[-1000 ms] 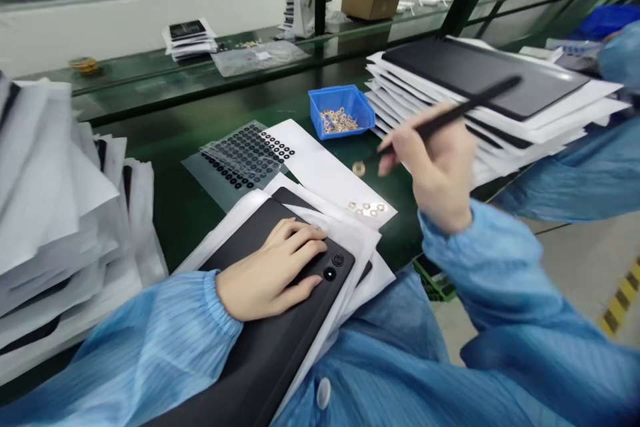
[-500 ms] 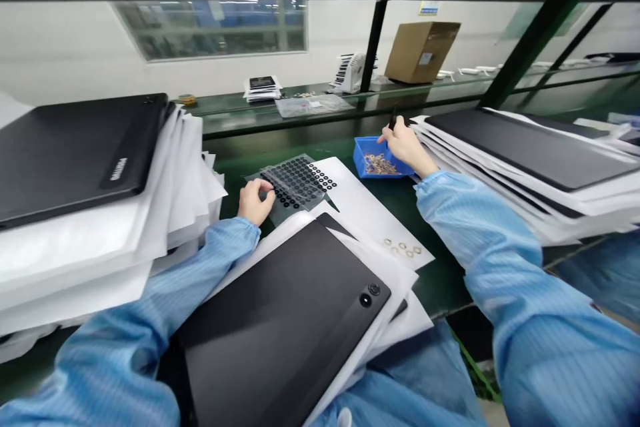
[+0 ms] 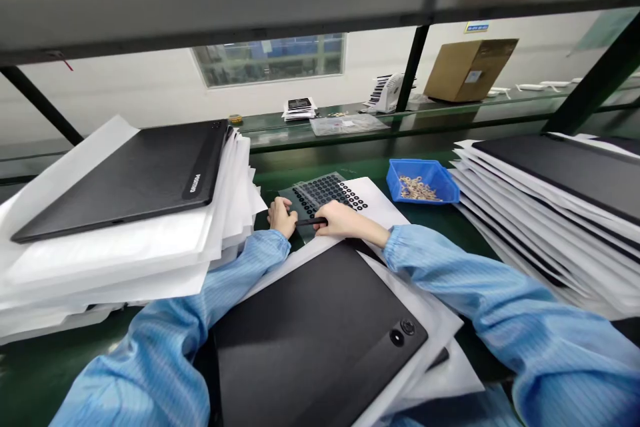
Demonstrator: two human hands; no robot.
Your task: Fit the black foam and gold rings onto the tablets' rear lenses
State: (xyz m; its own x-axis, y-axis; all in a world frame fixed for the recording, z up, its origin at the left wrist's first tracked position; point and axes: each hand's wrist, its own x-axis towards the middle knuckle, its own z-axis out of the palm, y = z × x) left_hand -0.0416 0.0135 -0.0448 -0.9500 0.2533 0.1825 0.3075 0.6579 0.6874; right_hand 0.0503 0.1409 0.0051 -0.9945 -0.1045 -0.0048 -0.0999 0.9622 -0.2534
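1. The sheet of black rings lies on the green tabletop, just beyond the black panel, with both hands at its near side.
2. The left hand is at the sheet's left edge, fingers curled; whether they pinch anything, I cannot tell.
3. The right hand is closed around a slim black tool, which points left, its end close to the left fingers; the hand covers part of the sheet's near side.
4. The blue bin, with small tan rings inside, stands right of the hands, well apart from them.
5. On the left stack, the upper panel bears pale lettering, seemingly "POSITIVO", turned away from the viewer.
6. The cardboard box carries a white label, and a blue-and-yellow sign hangs on the wall; both are too small to read.
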